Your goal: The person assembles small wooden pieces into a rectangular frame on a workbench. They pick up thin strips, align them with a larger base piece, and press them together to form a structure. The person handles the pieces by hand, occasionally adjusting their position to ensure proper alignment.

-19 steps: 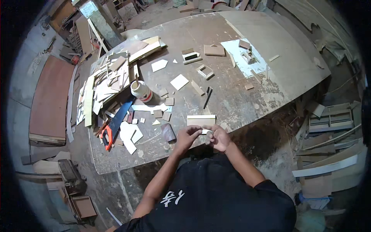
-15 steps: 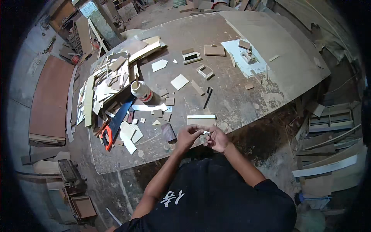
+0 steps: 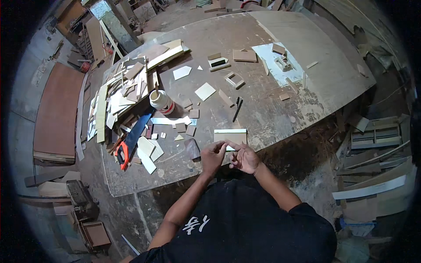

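Note:
Close to the bench's near edge, my left hand (image 3: 212, 158) has its thumb and fingers pinched together. Anything in that pinch is too small to make out. My right hand (image 3: 246, 159) is half turned palm up, its index finger reaching to the left fingertips and the others loosely curled, apart from the thumb. A small white piece (image 3: 230, 148) shows between the hands; whether it is held or lies on the board behind is unclear. Just beyond my fingers lies a brownish rectangular board (image 3: 230, 136) with a white strip (image 3: 230, 131) along its far edge.
On the workbench (image 3: 272, 127), a curled dark sheet (image 3: 192, 150) lies left of my hands. Farther left are a handsaw (image 3: 131, 140), a glue bottle (image 3: 161, 103) and a scrap-wood heap (image 3: 127, 87). A black pen-like tool (image 3: 237, 109) and small wooden frames (image 3: 234, 80) lie ahead.
The right fingers have loosened and shifted slightly down, with the index stretched toward the left hand. The white piece that was between my fingertips no longer shows there clearly.

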### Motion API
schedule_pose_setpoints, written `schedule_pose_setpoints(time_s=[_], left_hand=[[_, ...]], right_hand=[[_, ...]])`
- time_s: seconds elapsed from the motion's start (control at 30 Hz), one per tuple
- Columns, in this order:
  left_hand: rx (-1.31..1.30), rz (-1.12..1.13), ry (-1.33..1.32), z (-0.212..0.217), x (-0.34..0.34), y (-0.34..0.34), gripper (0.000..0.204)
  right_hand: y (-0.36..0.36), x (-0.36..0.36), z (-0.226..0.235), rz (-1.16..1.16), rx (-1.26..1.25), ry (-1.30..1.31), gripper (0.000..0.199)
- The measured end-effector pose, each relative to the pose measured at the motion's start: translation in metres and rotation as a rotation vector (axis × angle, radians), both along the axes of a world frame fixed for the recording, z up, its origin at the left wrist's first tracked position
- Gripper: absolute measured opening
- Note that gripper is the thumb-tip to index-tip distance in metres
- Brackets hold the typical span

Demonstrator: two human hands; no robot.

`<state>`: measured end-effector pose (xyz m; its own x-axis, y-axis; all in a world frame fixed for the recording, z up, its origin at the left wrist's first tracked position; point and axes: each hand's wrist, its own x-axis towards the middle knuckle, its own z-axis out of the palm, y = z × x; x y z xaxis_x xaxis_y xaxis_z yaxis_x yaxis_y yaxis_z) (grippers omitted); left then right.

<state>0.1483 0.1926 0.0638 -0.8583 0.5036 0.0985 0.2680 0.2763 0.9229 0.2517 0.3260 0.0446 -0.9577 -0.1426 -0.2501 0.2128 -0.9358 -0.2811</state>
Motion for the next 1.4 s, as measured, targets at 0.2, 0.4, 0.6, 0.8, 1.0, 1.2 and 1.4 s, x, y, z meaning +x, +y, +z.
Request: schedule_pose_setpoints(time_s=[0.2,0.4,0.6,0.8,1.0,1.2,1.4], left_hand=[[0.020,-0.003,0.040,0.007,0.001,-0.002,0.014],[0.087,-0.068,-0.114,0.003,0.003,-0.004,0.015],[0.134,-0.101,-0.229,-0.008,0.000,-0.007,0.013],[0.126,-0.079,-0.295,0.000,-0.003,-0.006,0.018],[0.035,-0.126,-0.233,-0.009,-0.012,-0.015,0.028],[0.049,-0.208,-0.343,0.000,-0.009,-0.007,0.019],[0.153,-0.170,-0.649,-0.001,-0.007,-0.008,0.020]], right_hand=[[-0.004,0.001,-0.002,-0.025,-0.114,0.044,0.071],[-0.010,0.003,-0.003,-0.039,-0.252,0.071,0.071],[-0.013,0.005,-0.003,-0.029,-0.258,0.124,0.075],[-0.014,0.010,-0.005,-0.045,-0.259,0.125,0.072],[-0.016,0.012,0.000,-0.080,-0.268,0.126,0.079],[-0.015,0.013,0.004,-0.076,-0.272,0.162,0.081],[-0.016,0.013,0.006,-0.071,-0.209,0.132,0.080]])
